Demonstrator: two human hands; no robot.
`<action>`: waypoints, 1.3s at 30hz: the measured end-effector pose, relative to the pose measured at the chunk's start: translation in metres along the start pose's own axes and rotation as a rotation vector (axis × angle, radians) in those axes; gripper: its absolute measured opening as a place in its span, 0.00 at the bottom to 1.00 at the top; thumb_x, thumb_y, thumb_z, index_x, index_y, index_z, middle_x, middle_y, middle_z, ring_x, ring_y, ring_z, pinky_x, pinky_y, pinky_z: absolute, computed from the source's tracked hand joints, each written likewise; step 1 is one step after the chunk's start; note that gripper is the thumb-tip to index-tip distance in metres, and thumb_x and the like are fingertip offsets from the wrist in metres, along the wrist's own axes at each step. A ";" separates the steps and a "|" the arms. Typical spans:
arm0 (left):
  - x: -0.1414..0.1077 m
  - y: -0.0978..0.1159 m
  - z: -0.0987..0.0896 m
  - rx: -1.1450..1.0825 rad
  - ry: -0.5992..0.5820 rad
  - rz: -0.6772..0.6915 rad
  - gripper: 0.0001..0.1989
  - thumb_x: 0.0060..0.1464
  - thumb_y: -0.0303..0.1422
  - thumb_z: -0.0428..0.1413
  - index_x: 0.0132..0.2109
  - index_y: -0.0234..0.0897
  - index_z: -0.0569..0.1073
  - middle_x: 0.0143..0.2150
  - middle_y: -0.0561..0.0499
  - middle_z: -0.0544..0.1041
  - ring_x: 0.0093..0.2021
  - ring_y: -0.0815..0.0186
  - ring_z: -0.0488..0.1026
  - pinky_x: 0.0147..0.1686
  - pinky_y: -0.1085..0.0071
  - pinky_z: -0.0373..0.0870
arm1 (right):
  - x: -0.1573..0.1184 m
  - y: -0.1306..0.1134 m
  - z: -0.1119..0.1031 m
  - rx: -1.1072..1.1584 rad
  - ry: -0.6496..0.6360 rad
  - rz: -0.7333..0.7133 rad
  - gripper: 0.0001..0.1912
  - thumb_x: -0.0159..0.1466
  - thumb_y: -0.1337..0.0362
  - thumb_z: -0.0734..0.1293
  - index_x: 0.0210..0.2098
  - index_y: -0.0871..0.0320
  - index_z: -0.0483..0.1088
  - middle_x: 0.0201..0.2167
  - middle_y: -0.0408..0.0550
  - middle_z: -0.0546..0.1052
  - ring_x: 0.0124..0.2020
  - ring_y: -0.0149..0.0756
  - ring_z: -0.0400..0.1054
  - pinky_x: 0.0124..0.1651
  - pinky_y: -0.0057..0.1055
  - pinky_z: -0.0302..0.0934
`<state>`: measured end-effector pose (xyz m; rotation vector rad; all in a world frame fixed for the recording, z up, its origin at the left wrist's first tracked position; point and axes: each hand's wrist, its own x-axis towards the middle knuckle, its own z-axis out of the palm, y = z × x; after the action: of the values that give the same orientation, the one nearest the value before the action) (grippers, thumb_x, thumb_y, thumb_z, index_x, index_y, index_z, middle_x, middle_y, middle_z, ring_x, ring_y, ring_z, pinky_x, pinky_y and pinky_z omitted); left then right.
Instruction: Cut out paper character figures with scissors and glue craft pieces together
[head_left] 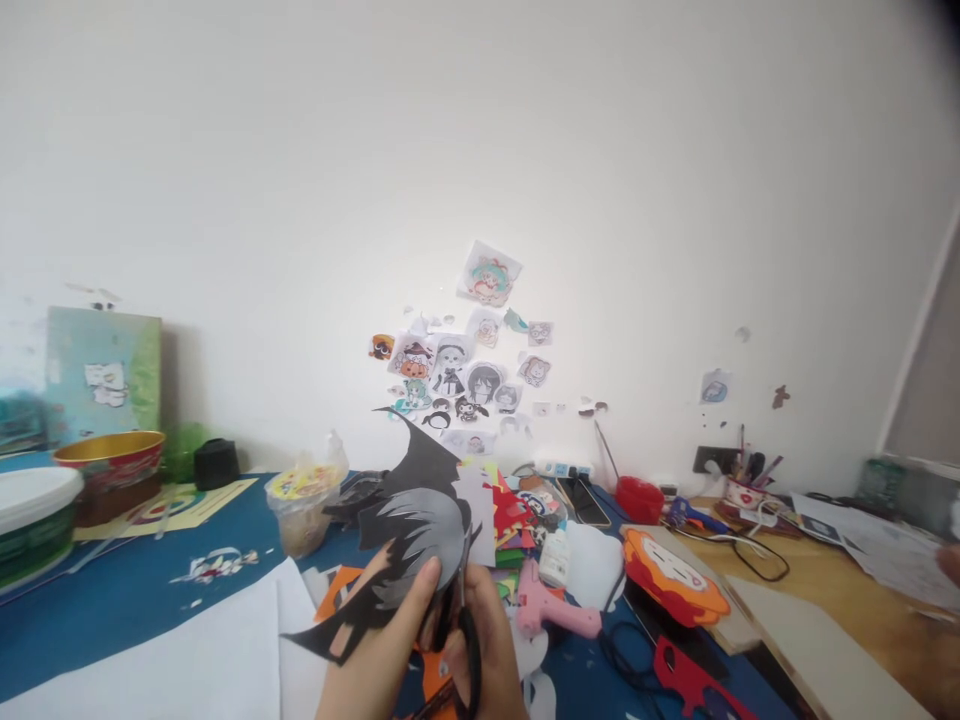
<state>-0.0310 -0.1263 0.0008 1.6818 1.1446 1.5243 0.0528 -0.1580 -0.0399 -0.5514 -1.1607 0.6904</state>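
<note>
Near the bottom centre, my left hand (390, 625) holds a black paper cutout (424, 455) with jagged, wing-like points. Its thumb presses on a grey rounded paper piece (431, 520) that lies against the black one. Black-handled scissors (471, 635) are in my right hand (491, 640), its fingers wrapped round the handles. The blades point up along the right edge of the grey piece. Part of the left fingers is hidden behind the paper.
A pink glue gun (555, 612), a white bottle (555, 558) and an orange cutout (675, 575) lie right of my hands. White sheets (217, 650) and a lidded plastic cup (300, 510) are at left. Coloured scraps (514, 515) pile up behind.
</note>
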 end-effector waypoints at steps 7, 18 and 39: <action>0.000 0.003 -0.002 -0.006 -0.151 -0.049 0.12 0.44 0.41 0.52 0.35 0.40 0.71 0.37 0.50 0.77 0.42 0.56 0.72 0.42 0.63 0.70 | -0.004 0.006 0.002 0.031 0.036 -0.013 0.30 0.50 0.42 0.64 0.42 0.58 0.64 0.25 0.47 0.70 0.24 0.34 0.63 0.27 0.29 0.58; 0.004 0.003 -0.006 0.013 -0.139 -0.116 0.20 0.42 0.45 0.50 0.40 0.38 0.70 0.46 0.45 0.73 0.51 0.55 0.66 0.53 0.58 0.60 | -0.002 -0.003 -0.004 -0.088 0.084 0.075 0.29 0.48 0.41 0.65 0.38 0.58 0.66 0.27 0.47 0.71 0.30 0.37 0.66 0.32 0.31 0.59; 0.005 0.001 -0.009 -0.106 -0.063 -0.327 0.27 0.43 0.47 0.51 0.49 0.38 0.66 0.55 0.45 0.66 0.57 0.54 0.60 0.56 0.59 0.54 | 0.000 -0.016 -0.005 -0.174 0.047 0.147 0.15 0.50 0.60 0.69 0.35 0.58 0.67 0.29 0.45 0.73 0.29 0.33 0.66 0.33 0.26 0.58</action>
<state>-0.0393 -0.1231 0.0057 1.3839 1.2147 1.2945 0.0609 -0.1691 -0.0296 -0.8025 -1.1503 0.7016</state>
